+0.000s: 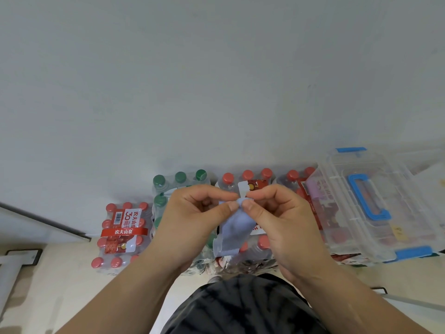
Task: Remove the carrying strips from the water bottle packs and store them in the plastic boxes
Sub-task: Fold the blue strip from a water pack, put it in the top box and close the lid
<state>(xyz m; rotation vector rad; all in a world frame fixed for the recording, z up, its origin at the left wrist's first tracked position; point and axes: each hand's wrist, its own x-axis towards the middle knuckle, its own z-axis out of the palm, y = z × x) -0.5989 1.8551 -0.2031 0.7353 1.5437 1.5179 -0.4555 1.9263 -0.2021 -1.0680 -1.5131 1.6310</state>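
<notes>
Pinching the pale strip at its top, the left hand and right hand hold it above the bottle packs. Pulling slowly should keep it whole for the plastic box, which sits just right.

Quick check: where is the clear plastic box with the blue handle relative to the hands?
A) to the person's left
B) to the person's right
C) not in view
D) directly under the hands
B: the plastic box sits right of the right hand, beside the red-capped packs.
</notes>
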